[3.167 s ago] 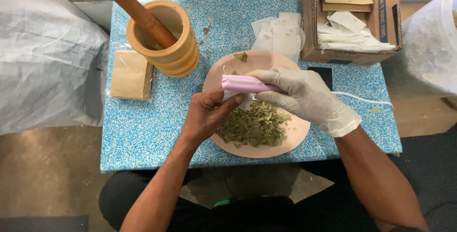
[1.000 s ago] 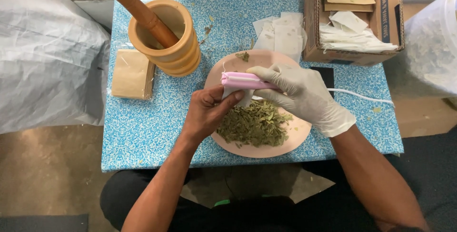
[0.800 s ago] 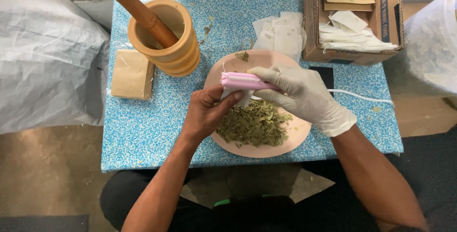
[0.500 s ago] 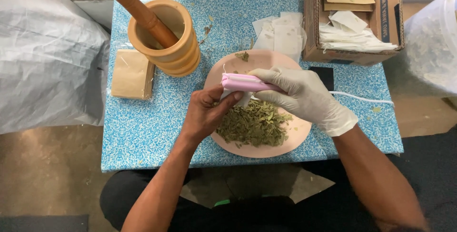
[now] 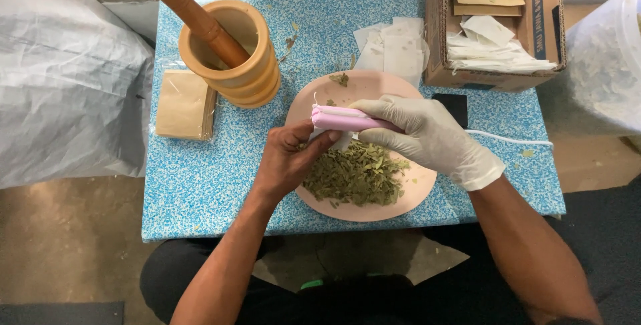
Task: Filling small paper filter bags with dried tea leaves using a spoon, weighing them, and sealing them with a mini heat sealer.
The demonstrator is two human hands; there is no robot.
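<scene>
A: Head view, left to right: what lies on the blue speckled table (image 5: 200, 185)?

B: At the far left a grey plastic sack (image 5: 67, 71) sits beside the table. On the table lie a stack of tan paper packets (image 5: 183, 105), then a wooden mortar (image 5: 237, 55) with its pestle (image 5: 190, 11) leaning in it.

A: And the hands?

B: The bare left hand (image 5: 287, 161) is pinched on a small white pouch (image 5: 344, 141), thumb and fingers pressed together at its lower edge. The gloved right hand (image 5: 424, 135) is wrapped tight around a pink handheld sealer (image 5: 344, 119), whose jaws are shut across the top of that pouch. Both are held just above the pink plate (image 5: 417, 185).

A: How far along does the work seem?

B: Judging from this, the pouch is in the middle of being sealed. A good heap of dried green leaves (image 5: 354, 175) lies on the plate, so much seems left to pack. Whether the pouch is already filled cannot be told; little of it shows between the hands.

A: What does the sealer look like?

B: A slim pink bar with a white strip along it, lying level, and a white cord (image 5: 511, 139) trailing right.

A: Further right?

B: Flat white pouches (image 5: 394, 48) lie behind the plate, then a cardboard box (image 5: 497, 25) with more pouches and tan packets, and a clear bag (image 5: 601, 65) of leaves at the edge.
</scene>
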